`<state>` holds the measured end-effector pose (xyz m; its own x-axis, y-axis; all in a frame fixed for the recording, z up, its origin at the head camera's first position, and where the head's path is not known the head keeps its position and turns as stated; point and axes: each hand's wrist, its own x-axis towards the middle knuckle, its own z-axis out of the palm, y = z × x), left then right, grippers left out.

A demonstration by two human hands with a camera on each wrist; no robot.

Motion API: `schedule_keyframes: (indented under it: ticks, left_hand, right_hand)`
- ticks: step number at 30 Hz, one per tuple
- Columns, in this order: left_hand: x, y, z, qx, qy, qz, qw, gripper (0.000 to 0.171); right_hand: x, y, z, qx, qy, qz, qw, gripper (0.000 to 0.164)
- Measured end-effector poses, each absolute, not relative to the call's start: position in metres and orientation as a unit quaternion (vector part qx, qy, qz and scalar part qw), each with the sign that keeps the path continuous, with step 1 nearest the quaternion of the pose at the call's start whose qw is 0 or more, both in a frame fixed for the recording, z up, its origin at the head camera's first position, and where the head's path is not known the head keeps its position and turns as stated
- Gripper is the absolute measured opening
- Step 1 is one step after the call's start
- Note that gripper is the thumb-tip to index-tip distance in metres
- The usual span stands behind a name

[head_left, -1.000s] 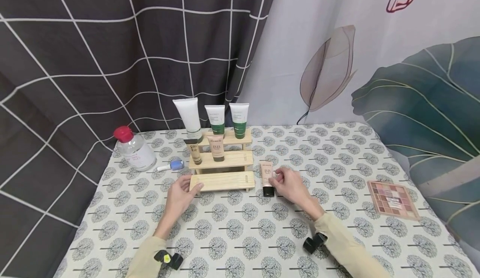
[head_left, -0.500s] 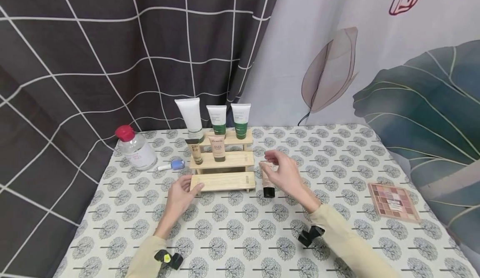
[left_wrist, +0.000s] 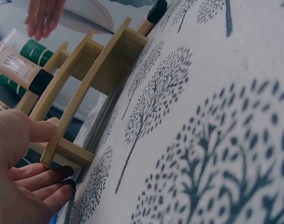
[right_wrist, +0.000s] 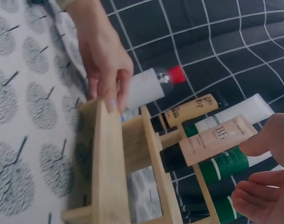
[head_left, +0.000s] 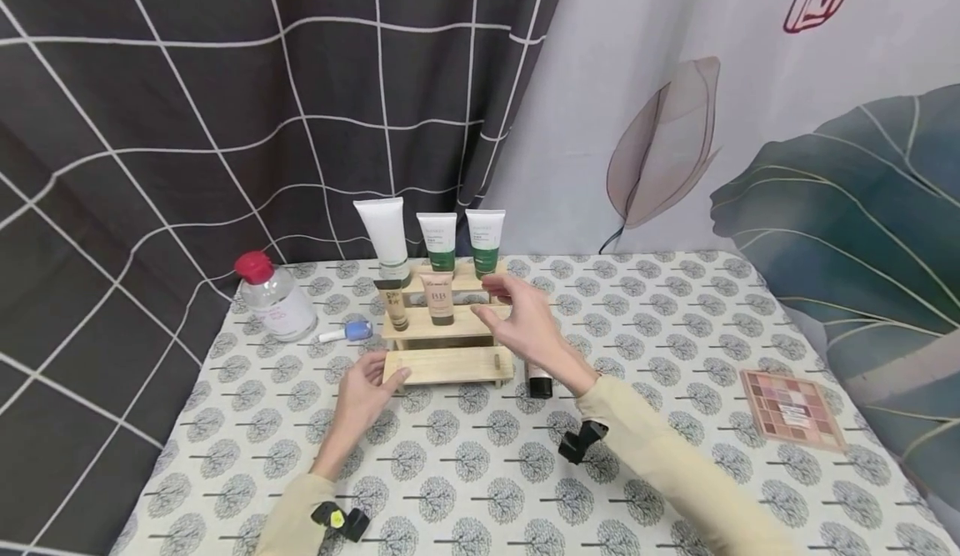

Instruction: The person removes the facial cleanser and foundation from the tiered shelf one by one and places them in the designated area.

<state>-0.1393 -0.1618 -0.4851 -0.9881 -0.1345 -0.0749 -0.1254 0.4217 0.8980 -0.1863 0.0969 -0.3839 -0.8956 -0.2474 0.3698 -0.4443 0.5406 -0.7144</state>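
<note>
A three-step wooden stand [head_left: 450,365] stands on the table. My left hand [head_left: 360,395] grips the left end of its lowest step, thumb on top and fingers beneath in the left wrist view. My right hand [head_left: 527,327] hovers beside the middle step with thumb and fingers apart, holding nothing. Nearest to it is a pink BB cream tube [right_wrist: 216,140], upright on that step; the thumb comes close to its top in the right wrist view. A small gold tube [head_left: 393,308] stands to its left. A second BB cream tube [head_left: 540,384] lies on the table, mostly hidden by my right hand.
On the top step stand a white tube [head_left: 386,235] and two green-and-white tubes [head_left: 485,235]. Left of the stand are a red-capped clear bottle [head_left: 277,302] and a small blue bottle with a white cap [head_left: 352,331]. An eyeshadow palette [head_left: 793,410] lies far right.
My right hand has let go of the BB cream tube on the table and moved left and up towards the one on the middle step. My left hand has stayed on the stand.
</note>
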Motion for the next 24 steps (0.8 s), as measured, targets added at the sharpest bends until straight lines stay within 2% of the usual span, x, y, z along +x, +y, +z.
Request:
schedule_keyframes:
  ticks: [12, 18, 24]
  left_hand:
    - [-0.139, -0.161, -0.485, 0.082, -0.845, -0.529, 0.007, 0.056]
    - [-0.139, -0.161, -0.485, 0.08, -0.841, -0.534, 0.012, 0.057]
    - [-0.138, -0.16, -0.484, 0.083, -0.841, -0.535, 0.008, 0.058]
  right_hand:
    - [-0.209, 0.072, -0.389, 0.185, -0.84, 0.509, 0.043, 0.051]
    - [-0.211, 0.057, -0.394, 0.186, -0.83, 0.525, 0.037, 0.046]
    - [-0.209, 0.049, -0.4, 0.186, -0.831, 0.522, 0.055, 0.044]
